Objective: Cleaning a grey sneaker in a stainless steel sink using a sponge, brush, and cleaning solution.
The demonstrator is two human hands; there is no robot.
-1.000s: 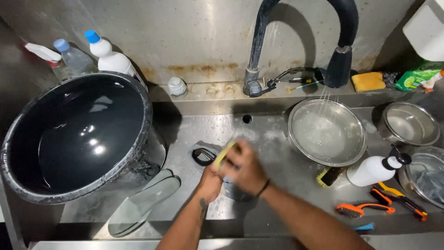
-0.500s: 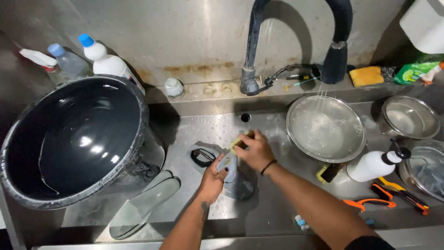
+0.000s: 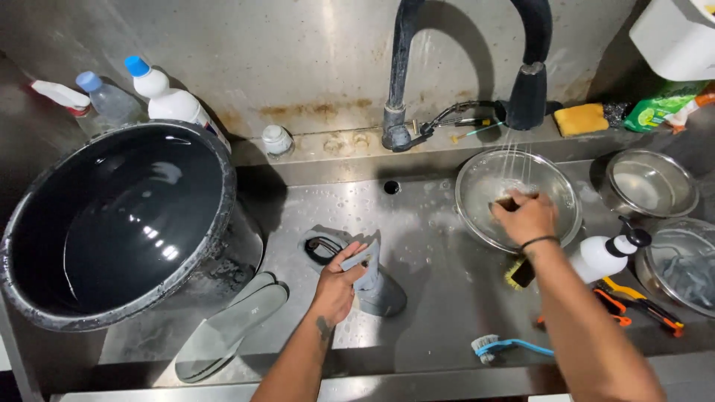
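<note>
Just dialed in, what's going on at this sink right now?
A person is washing up at a steel sink. The left hand holds a grey shoe upright on the sink floor. The right hand reaches into a steel bowl under the running faucet. A big black pot sits at left with grey insoles beside it; a dish brush lies near the front edge.
</note>
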